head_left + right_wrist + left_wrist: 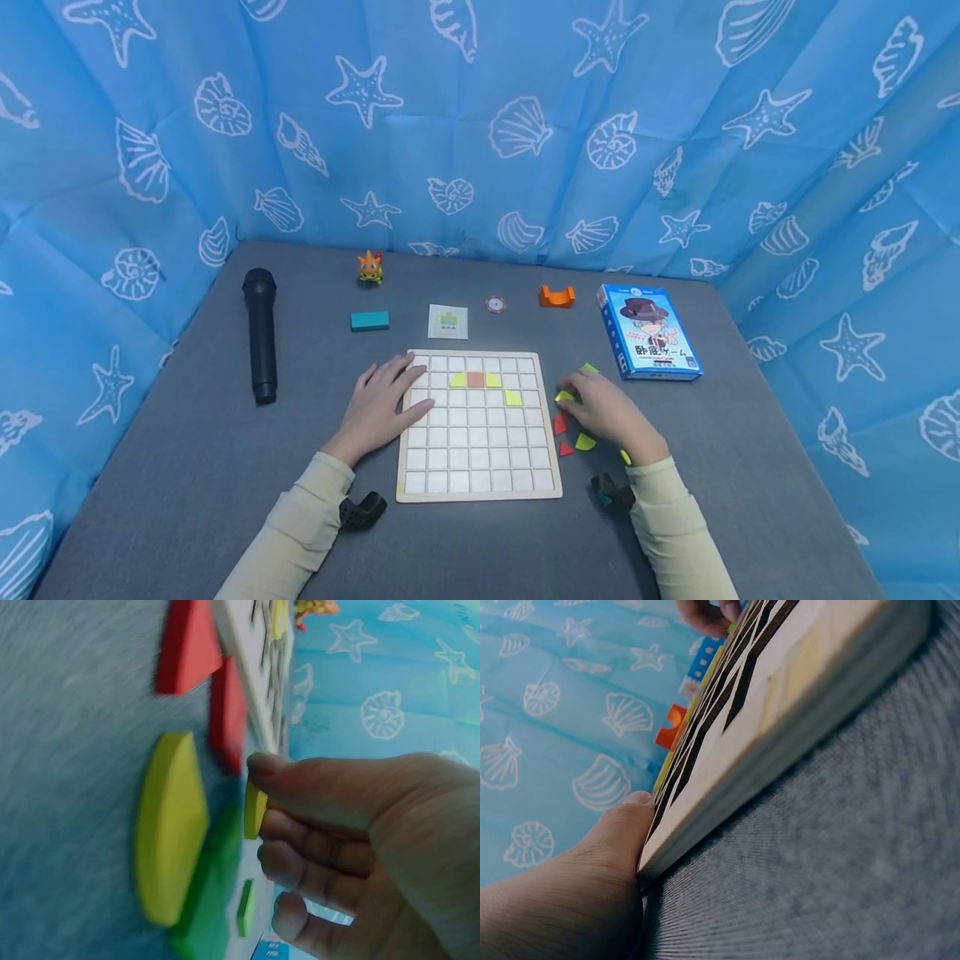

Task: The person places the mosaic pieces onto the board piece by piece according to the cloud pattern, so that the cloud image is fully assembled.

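My left hand (378,412) rests with spread fingers on the left edge of a white gridded board (458,459). Its thumb lies along the rim in the left wrist view. Two yellow curved pieces flank a salmon square tile (476,379) in an upper row, and a yellow square tile (513,397) sits one row lower to the right. Just off the board's right side, my right hand (607,410) pinches a small yellow piece (256,810) between thumb and fingers. Near that hand lie red pieces (560,424), a yellow quarter-round piece (586,442) and green pieces (206,907).
Behind the board are a teal block (370,321), a printed card (447,322), a round chip (496,304), an orange holder (557,297) and a toy figure (370,267). A black microphone (261,337) lies left; a blue game box (649,333) lies right.
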`<state>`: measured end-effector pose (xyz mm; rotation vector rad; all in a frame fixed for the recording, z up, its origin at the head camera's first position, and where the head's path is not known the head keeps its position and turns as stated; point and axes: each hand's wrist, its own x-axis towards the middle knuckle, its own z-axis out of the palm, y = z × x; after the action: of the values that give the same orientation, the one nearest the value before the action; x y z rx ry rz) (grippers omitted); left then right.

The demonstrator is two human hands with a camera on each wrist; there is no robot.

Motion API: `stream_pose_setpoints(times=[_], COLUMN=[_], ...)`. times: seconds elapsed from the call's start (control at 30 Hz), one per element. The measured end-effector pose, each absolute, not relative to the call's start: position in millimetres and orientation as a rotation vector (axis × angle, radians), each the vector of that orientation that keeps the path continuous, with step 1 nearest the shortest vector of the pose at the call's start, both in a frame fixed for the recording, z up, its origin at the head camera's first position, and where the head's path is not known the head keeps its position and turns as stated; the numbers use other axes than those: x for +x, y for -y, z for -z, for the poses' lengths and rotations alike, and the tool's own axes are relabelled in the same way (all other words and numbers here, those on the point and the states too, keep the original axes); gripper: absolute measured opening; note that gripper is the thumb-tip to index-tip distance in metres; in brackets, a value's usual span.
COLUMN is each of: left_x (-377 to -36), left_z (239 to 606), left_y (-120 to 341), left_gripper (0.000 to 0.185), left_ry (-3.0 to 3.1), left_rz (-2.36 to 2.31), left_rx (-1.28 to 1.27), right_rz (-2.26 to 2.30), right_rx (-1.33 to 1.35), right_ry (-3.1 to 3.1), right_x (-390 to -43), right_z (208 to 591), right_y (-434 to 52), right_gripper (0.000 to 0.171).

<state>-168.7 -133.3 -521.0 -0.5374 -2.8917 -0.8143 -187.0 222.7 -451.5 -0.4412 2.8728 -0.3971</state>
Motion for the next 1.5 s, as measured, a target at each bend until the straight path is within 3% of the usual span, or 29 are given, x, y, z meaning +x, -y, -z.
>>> stream_pose_setpoints(times=[0.73,1.5], left_x=[-169,-168], left_z=[520,518], left_y=[135,133], left_gripper=[0.061,0.062], left_ry=[2.887,2.916], left_rz=[0.808,0.813], left_rx=[-0.537,-0.523], right_rz=[0.531,0.472], right_rx=[-0.942,-0.866], right_ry=[-2.869,-2.927], right_x=[-155,-159], right_z=[454,461], right_y=[-174,-178], right_gripper=[0.026,0.023])
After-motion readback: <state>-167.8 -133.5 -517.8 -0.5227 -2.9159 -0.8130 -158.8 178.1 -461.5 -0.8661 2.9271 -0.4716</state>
